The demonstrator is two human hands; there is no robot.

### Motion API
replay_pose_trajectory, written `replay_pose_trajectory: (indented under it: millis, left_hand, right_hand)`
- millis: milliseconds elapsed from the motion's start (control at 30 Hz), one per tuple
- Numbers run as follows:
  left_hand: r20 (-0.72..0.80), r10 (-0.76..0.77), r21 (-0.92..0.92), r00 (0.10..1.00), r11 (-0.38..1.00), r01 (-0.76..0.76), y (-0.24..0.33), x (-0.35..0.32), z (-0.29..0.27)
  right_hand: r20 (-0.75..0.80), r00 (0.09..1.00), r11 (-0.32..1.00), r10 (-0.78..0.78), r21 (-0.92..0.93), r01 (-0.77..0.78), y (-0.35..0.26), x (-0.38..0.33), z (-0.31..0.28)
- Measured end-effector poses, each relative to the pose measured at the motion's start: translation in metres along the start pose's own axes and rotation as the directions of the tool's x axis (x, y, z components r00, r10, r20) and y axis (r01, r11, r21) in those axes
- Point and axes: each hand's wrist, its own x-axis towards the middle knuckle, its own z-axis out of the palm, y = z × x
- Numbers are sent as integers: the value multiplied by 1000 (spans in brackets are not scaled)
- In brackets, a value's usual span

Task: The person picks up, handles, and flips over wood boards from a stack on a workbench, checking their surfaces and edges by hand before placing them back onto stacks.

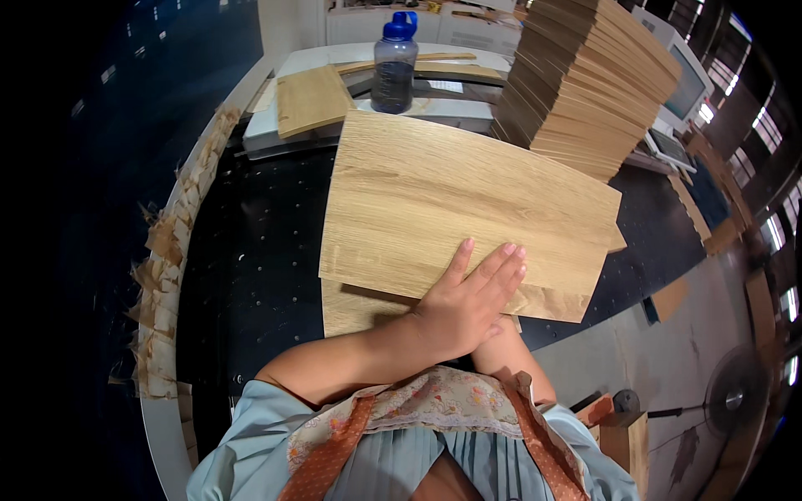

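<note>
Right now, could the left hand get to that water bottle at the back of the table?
Probably yes, with a stretch. The left hand lies flat on the near edge of the top wood panel, and the bottle stands beyond the panel's far edge. Nothing stands between them; the stack of boards sits off to the right.

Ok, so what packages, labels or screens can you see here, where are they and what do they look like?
Bottle: top centre on the grey machine, dark translucent, blue cap, faint label band.
Monitor: top right behind the board stack, pale casing, greyish screen.
Paper sheet: right of the bottle, white, flat.
</note>
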Motion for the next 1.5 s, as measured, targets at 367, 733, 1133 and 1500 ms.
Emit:
replay_pose_trajectory:
  millis: [367,733,1133,1500]
  left_hand:
    - [-115,116,51,987,993,-111,3,-1,19]
    - [-31,75,129,997,989,-70,6,2,29]
    - [-100,52,-20,994,998,-54,2,5,19]
    - [-133,64,-24,989,997,-68,4,5,23]
  right_hand:
    - [-30,1000,1000,8,-7,-8,-2,-9,-4]
    - [-37,998,998,60,-5,-60,2,-13,-3]
    - [-17,998,993,67,101,-65,3,2,-3]
    - [-36,996,971,79,228,-69,9,2,2]
